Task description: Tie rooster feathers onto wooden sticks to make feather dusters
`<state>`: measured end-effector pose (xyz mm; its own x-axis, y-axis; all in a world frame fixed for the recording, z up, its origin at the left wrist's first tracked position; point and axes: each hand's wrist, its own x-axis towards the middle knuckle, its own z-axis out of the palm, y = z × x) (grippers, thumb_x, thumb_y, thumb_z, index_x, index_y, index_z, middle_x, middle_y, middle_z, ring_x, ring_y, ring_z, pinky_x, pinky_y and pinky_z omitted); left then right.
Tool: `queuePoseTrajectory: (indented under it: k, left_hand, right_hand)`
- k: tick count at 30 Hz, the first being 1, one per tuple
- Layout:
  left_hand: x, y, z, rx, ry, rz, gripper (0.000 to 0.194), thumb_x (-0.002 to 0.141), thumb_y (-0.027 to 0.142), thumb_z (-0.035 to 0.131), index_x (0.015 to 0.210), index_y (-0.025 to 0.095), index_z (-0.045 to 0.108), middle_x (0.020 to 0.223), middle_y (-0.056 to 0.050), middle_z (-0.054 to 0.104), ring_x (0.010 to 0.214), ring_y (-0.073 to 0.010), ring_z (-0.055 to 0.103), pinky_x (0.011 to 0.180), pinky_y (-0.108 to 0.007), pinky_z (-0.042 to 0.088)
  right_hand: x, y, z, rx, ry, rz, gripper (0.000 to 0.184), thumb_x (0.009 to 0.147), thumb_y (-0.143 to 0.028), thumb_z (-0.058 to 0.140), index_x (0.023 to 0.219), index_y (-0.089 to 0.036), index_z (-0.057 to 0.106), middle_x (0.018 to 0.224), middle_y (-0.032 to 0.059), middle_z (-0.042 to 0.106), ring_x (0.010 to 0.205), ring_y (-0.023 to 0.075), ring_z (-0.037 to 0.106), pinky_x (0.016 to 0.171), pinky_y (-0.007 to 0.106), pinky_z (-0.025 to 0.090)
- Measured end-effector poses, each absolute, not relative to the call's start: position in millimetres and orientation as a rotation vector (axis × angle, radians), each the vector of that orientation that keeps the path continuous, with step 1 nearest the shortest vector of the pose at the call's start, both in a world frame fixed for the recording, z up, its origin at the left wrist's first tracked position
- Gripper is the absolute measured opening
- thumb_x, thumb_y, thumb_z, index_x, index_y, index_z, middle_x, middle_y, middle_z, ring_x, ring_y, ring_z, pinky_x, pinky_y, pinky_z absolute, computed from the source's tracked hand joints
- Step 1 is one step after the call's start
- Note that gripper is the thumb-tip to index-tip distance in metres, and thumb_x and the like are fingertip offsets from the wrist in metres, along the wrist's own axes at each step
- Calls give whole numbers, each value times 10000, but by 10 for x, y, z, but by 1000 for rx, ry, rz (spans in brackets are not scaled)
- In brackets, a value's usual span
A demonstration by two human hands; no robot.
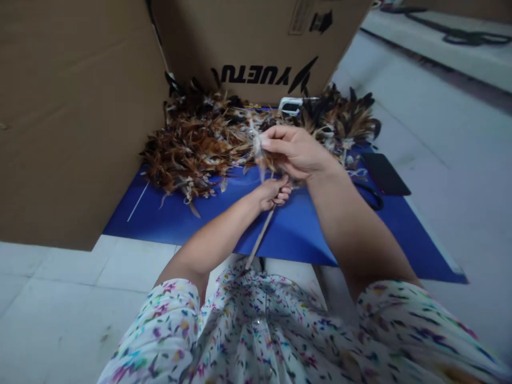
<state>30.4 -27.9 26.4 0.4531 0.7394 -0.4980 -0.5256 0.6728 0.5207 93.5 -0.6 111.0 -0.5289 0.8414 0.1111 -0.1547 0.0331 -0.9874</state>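
Note:
My left hand (276,193) is closed around a thin wooden stick (260,237), whose lower end slants down toward my lap. Just above it, my right hand (294,149) pinches a small feather (258,138) with a pale, fluffy base; motion blurs it somewhat. The stick's upper end is hidden behind my hands. Beyond them lies a wide heap of brown and black feathers (196,144) on a blue board (224,224). More dark feathers (356,114) are gathered at the right of the heap.
A large cardboard box (256,42) stands behind the feathers, and a cardboard panel (72,122) rises at the left. A black phone (386,174) and black-handled scissors (374,200) lie on the right. A white-framed object (291,105) rests by the box.

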Motion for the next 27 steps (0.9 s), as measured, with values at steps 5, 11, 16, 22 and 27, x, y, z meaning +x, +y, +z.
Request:
queuePoseTrajectory:
  k: [5, 11, 16, 22, 27]
  left_hand:
    - [292, -284, 261, 515, 849, 786, 354, 981, 319, 414, 667, 157, 392, 525, 72, 318, 337, -3, 238, 328, -111, 123]
    - [310, -289, 267, 552, 904, 802, 324, 973, 337, 435, 700, 178, 364, 522, 76, 325, 332, -12, 245, 332, -125, 107]
    - [315, -290, 324, 526, 978, 807, 322, 994, 321, 357, 713, 169, 389, 531, 59, 358, 341, -17, 276, 339, -123, 107]
    - [327, -305, 375, 546, 985, 790, 286, 968, 241, 345, 704, 160, 423, 531, 41, 375, 348, -32, 311, 345, -138, 123]
    - [350, -321, 364, 576, 1025, 779, 245, 960, 230, 358, 750, 157, 462, 527, 34, 397, 349, -42, 336, 353, -141, 131]
  right_hand:
    - [1606, -80, 1119, -791, -1408, 1457, 164, 756, -177, 722, 706, -168, 567, 694, 1, 651, 574, 106, 590, 544, 243, 487]
    - [1888, -51, 829, -931, -1462, 1352, 93, 733, -173, 719, 749, -157, 628, 654, 1, 657, 501, 75, 510, 482, 211, 401]
    - [1903, -54, 712, -1063, -1625, 1172, 54, 718, -158, 692, 771, -150, 700, 641, -9, 638, 580, 88, 534, 574, 225, 423]
    - [1973, -82, 780, -1105, -1936, 1090, 131, 774, -183, 608, 827, -166, 726, 729, 9, 693, 656, 116, 584, 651, 246, 446]
    - [1982, -52, 784, -1068, -2339, 925, 182, 770, -142, 577, 844, -174, 740, 847, 10, 738, 800, 144, 648, 759, 242, 459]
